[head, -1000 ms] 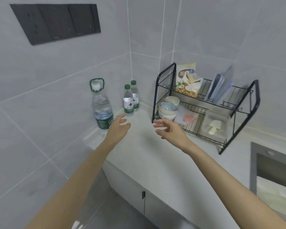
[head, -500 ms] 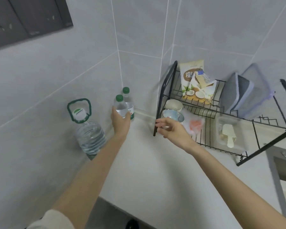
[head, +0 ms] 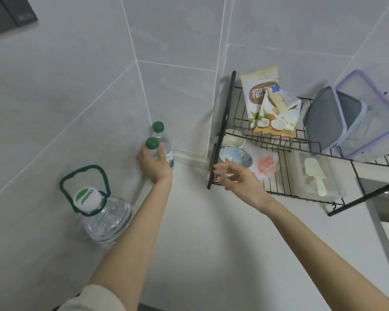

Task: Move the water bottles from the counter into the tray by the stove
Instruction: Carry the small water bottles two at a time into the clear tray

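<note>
Two small clear water bottles with green caps stand in the tiled corner of the white counter. My left hand (head: 154,166) grips the nearer small bottle (head: 152,145) just below its cap. The farther small bottle (head: 165,142) stands right behind it, against the wall. A large clear water jug (head: 103,217) with a white cap and green carry handle stands to the left by the wall. My right hand (head: 238,177) hovers with relaxed fingers and holds nothing, just in front of the rack's left end. No tray or stove is in view.
A black two-tier wire rack (head: 221,131) stands on the counter (head: 200,243) at right, holding bowls (head: 235,156), snack bags (head: 270,104), container lids (head: 350,117) and a clear box with a pale scoop. A sink edge (head: 384,232) shows at far right.
My view has closed in on the corner. My left hand has moved from beside the large jug to the small bottles and closed around the nearer one. My right hand stays near the rack.
</note>
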A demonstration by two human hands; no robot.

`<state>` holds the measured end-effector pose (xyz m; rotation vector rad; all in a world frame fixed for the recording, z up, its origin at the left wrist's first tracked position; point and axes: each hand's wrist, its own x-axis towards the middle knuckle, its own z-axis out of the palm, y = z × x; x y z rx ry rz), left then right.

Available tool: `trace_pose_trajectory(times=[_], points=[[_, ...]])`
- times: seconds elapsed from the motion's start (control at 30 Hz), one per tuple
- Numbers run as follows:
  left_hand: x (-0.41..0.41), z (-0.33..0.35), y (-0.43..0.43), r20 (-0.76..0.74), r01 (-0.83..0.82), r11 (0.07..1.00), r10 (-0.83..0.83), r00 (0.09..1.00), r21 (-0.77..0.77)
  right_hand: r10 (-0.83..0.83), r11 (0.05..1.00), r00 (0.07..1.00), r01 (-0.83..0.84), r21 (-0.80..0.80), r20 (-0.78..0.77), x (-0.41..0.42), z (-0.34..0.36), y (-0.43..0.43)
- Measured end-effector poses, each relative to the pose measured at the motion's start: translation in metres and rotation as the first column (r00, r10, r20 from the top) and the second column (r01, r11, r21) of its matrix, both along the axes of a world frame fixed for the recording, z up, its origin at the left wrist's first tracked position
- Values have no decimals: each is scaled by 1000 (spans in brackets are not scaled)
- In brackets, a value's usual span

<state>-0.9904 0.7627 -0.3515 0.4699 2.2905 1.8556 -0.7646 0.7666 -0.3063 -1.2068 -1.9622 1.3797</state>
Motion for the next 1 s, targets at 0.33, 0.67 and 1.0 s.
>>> trace_pose_trajectory(times=[0.33, 0.67, 1.0], points=[[51, 11, -38, 65, 237, 969, -241, 968, 68, 1, 997, 1000, -2, -76, -20, 32, -7, 5], [129, 23, -60, 195, 794, 600, -794, 576, 96, -30, 990, 999, 32, -140, 22, 94, -18, 4], [194, 23, -24, 24, 922, 388, -922, 387, 10, -55, 998, 993, 55, -3, 103, 138, -18, 4]])
